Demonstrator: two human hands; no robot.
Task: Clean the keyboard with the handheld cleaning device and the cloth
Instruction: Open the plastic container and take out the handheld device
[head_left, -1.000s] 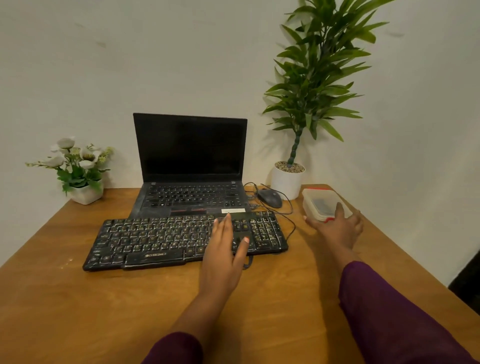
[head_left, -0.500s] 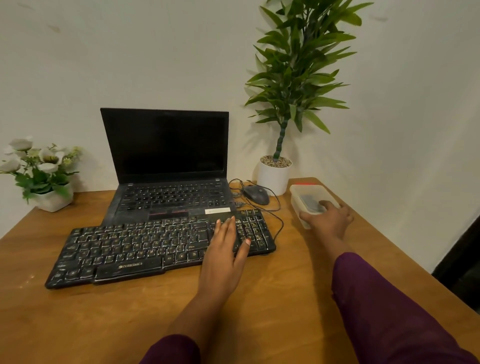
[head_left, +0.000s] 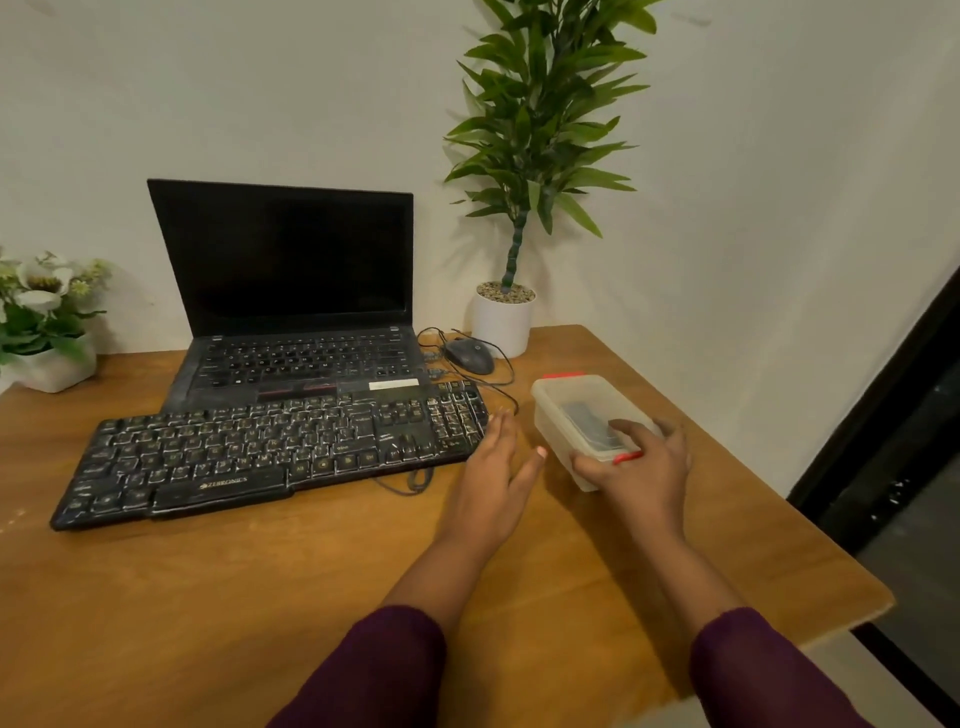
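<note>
Grips translucent rectangular plastic container (head_left: 551, 434), right of dusty black keyboard (head_left: 260, 452), with right hand (head_left: 644, 467), fingers curled over rim. Holds left hand (head_left: 493, 478) flat, fingers straight, beside keyboard.

Soft, even indoor light, faint shadows behind the plant (head_left: 530, 130) (wide-angle bowing at the edges), mild blur.

keyboard (head_left: 270, 452) on surface (head_left: 260, 597), front-left | laptop (head_left: 296, 312) just behind it | mouse (head_left: 469, 355) right of laptop | potted plant (head_left: 503, 322) behind mouse | flower pot (head_left: 52, 358) far left | container (head_left: 576, 410) right of keyboard, flat item (head_left: 587, 423) inside | left hand (head_left: 493, 483) between keyboard and container | right hand (head_left: 641, 467) at container's near end
</note>
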